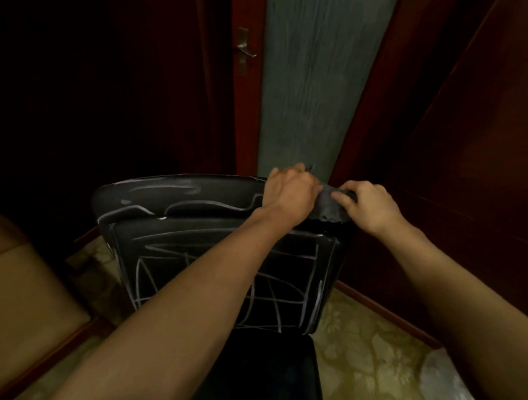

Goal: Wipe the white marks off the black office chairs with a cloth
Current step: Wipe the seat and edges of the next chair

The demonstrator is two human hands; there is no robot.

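Black office chair (219, 258), seen from behind and above: backrest upright, leaning slightly away from the viewer, top edge running left to right across the view, long axis of the back running from that top edge down toward the seat at the bottom of the frame. White marks (212, 284) cover the back panel in crossing lines and loops; more streaks curve along the headrest band, left of the fingers.

Both hands meet at the top right corner of the backrest. Left hand (290, 194) lies knuckles up over the top edge, fingers curled down and closed on the near end of a grey cloth (328, 206). Right hand (369, 205) grips the cloth's other end, fingertips (339, 198) pinched into the bunched fabric (thumb hidden beneath). The cloth sits crumpled between the two sets of fingers, resting on the chair's top edge.

Beyond the fingers: a dark red door (242, 88) with a metal handle (245, 51), and a grey-green wall strip (314, 82). Patterned carpet (368, 362) lies below the right forearm; a tan cushion (20, 284) sits far left.
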